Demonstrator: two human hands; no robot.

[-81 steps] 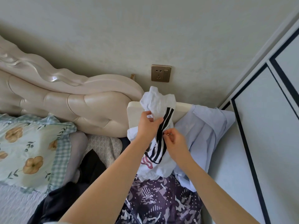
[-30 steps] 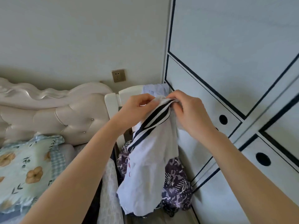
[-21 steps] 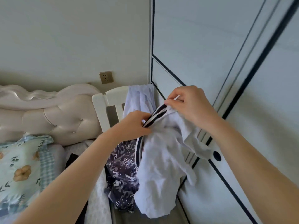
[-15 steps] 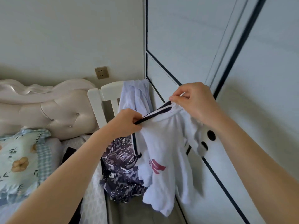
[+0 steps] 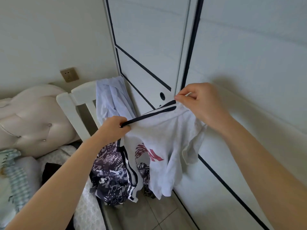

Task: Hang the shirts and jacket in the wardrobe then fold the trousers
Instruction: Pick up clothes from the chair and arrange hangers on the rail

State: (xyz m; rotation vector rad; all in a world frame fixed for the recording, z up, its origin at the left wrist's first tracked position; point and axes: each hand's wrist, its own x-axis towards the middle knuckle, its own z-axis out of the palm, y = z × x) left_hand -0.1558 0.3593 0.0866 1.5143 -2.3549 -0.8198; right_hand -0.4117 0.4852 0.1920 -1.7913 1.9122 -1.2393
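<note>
Shirt [image 5: 159, 138] hangs in the air before the wardrobe [image 5: 149, 39], stretched by its collar between both hands. Left hand [image 5: 113, 128], lower, has its fingers curled tight round one end of the collar; right hand [image 5: 201, 103], higher, pinches the other end between thumb and forefinger. It is white, with a dark-striped collar, a red chest print and one short sleeve drooping. Its body covers part of a patterned garment [image 5: 109, 176] on the chair [image 5: 73, 103]; the left fingertips are hidden in the cloth.

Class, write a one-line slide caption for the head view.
Left hand and right hand hold a white shirt up beside the wardrobe.
</note>
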